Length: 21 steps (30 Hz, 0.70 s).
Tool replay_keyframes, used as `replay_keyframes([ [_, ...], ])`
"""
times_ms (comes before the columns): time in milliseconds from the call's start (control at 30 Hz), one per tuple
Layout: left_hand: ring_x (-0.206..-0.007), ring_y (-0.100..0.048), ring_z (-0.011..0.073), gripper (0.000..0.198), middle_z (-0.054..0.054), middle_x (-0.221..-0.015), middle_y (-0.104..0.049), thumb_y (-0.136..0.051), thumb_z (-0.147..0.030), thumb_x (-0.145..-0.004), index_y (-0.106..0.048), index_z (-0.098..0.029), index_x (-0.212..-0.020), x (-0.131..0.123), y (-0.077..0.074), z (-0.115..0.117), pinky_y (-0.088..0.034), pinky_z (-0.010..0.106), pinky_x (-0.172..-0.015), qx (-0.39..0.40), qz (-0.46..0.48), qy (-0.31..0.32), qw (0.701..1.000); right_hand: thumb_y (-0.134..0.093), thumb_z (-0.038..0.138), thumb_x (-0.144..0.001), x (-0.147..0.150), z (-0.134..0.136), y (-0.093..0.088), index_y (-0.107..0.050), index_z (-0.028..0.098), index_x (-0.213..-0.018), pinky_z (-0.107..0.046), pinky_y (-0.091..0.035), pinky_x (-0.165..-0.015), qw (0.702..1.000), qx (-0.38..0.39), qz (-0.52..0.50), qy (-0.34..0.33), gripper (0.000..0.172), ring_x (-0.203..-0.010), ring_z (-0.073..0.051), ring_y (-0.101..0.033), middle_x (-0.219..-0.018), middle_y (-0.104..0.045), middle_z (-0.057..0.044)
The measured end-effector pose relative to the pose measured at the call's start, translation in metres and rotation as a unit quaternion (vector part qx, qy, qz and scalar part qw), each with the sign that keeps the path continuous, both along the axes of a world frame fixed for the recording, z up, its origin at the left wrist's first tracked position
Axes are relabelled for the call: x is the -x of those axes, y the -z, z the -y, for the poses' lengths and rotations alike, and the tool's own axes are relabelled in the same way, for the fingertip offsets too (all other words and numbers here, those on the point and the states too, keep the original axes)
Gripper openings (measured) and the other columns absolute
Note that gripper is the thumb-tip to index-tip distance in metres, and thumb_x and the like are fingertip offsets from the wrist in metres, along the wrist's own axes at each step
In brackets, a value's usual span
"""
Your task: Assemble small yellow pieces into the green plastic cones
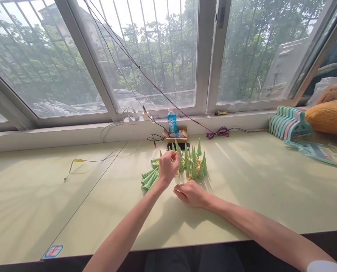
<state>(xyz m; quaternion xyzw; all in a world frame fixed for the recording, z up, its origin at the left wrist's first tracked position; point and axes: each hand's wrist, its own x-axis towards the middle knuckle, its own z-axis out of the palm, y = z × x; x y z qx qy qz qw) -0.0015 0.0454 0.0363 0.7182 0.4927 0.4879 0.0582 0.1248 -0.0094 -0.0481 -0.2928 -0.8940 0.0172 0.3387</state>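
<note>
My left hand (168,167) is raised over the group of cones, its thumb and fingers pinched together. A small yellow piece (176,154) shows at those fingertips. Below and to the right, my right hand (192,193) rests low by the table surface with curled fingers; whatever is in them is hidden. Several green pointed cones (194,172) stand upright just beyond the right hand, with small yellow bits (198,163) between them. More green cones (149,179) lie on their sides, left of my left hand and partly behind it.
The pale table (256,189) runs along a window. Behind the cones are a dark phone-like object (187,146), a cardboard box (182,139) and a blue bottle (172,124). Coiled cables (218,132), a power strip (137,119) and pastel dustpan-like pieces (291,122) lie along the back.
</note>
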Motion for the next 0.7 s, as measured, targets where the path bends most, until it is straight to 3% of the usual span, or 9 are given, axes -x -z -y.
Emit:
replay_keyframes([
  [300,-0.055,-0.047,0.0129,0.025,0.001,-0.065,-0.057,-0.052,-0.029,-0.089,-0.053,-0.018,-0.067,0.002,0.018,-0.003,-0.034,0.026,-0.057,0.012,-0.054,-0.01,0.998,-0.043,0.016,-0.094,-0.002,0.001,-0.001,-0.051,0.02,-0.069,-0.025,-0.023,-0.046,1.0,-0.012,-0.002,0.0,0.027,-0.043,-0.008,-0.031,-0.051,-0.044,0.005],
  [700,-0.053,-0.045,0.0121,0.024,0.003,-0.068,-0.055,-0.051,-0.025,-0.091,-0.054,-0.017,-0.069,-0.004,0.025,0.002,-0.028,0.024,-0.052,-0.002,-0.124,-0.021,0.992,-0.041,0.017,-0.094,-0.003,0.0,0.0,-0.049,0.019,-0.068,-0.024,-0.023,-0.048,1.0,0.0,-0.012,0.002,0.028,-0.044,-0.009,-0.025,-0.05,-0.038,0.006],
])
